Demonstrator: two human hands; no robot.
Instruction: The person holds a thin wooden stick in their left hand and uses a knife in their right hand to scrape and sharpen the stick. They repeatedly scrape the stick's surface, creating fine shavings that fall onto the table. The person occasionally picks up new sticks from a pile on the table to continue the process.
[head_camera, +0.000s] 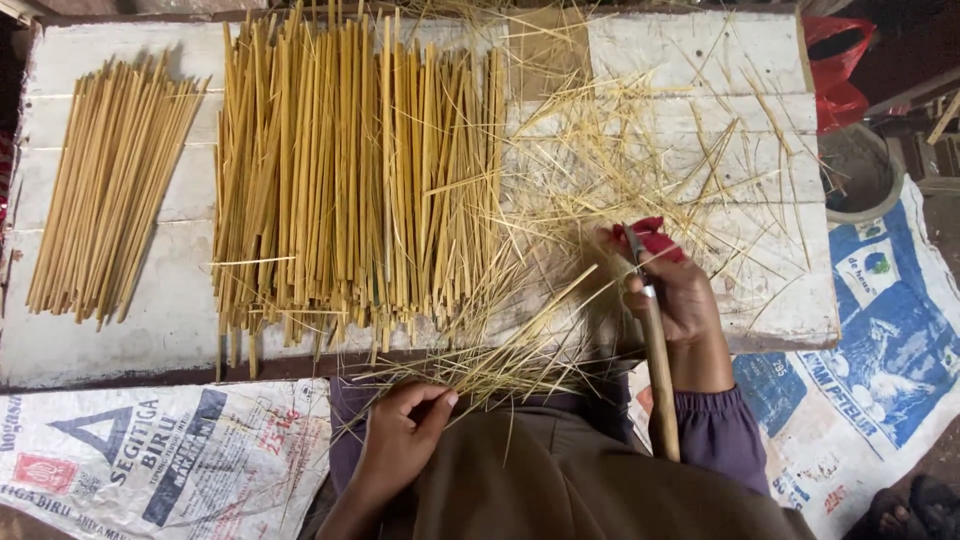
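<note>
A white-painted plank desk (700, 50), worn and stained, fills most of the view from the head camera. Printed woven sacks lie on the ground around it, one at the lower left (150, 460) and a blue-and-white one at the right (880, 330). Past the desk's right end stand a grey round basin (855, 175) and a red plastic bag (838, 70).

On the desk lies a broad heap of split bamboo sticks (350, 180), yellow and roughly parallel, running from the far edge to the near edge, where some ends stick out over it. Well apart to the left lies a smaller, neater bundle of sticks (110, 190), fanned slightly and tilted. To the right of the big heap, a loose tangle of thin bamboo shavings (640, 160) spreads over the boards and down to the near edge.

The person sits at the near edge in a brown garment with purple sleeves. The right hand (675, 290) is closed around a knife with a long wooden handle (660, 370); its short blade points up toward the shavings, and a red wrap covers the fingertips. The left hand (405, 430) rests low over the lap, fingers pinched on the end of a bunch of thin bamboo slivers (520, 350) that runs up and to the right toward the knife.
</note>
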